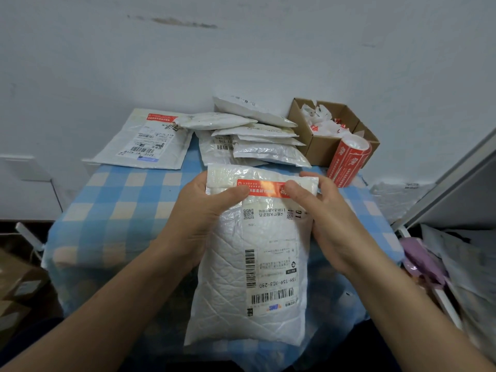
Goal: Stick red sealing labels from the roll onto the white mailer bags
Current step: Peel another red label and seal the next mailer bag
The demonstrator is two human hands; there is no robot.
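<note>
Mailer bag (252,264) is held above the checked surface (120,200). The left hand (198,210) and right hand (330,218) each grip a top corner, thumbs pressing the ends of the red label (264,187) across the flap, probably to smooth and seal it. The bag's slip reads "15H-159", the rest unclear. Behind the bag lies a pile of bags (255,135) without visible red labels; behind-right, the label roll (349,159) against a cardboard box (322,146); behind-left, one labelled bag (145,140).

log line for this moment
step: pressing red label across mailer bag top | left hand: holds bag, thumb on label | right hand: holds bag, thumb on label | label roll: beside box
</note>
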